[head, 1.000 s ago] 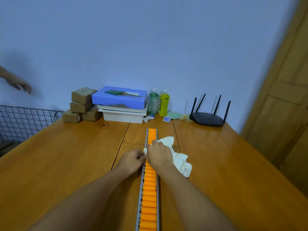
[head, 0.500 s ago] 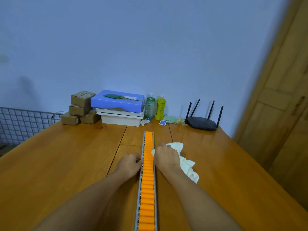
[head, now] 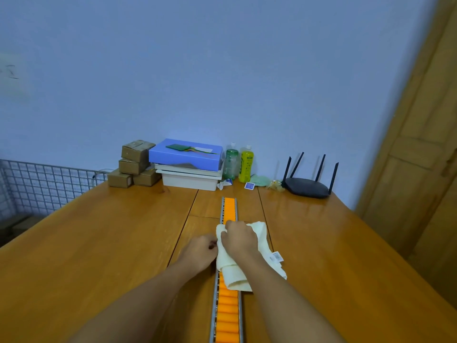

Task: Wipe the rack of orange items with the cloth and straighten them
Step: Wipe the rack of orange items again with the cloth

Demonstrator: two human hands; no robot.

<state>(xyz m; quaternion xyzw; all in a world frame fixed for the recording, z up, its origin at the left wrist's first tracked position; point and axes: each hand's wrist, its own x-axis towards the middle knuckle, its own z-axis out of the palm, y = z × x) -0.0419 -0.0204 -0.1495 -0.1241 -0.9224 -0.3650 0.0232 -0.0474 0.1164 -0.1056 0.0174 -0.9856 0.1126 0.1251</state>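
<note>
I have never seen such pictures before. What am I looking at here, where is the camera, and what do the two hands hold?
There is no machine. A person wears one camera on the head, looking down at their own hands. On the wooden table lies a long metal rack filled with orange items. The right hand presses a pale cloth onto the rack. The left hand rests beside the rack, fingers curled; whether it holds anything is unclear. Boxes, two bottles and a black router stand at the far edge.
</note>
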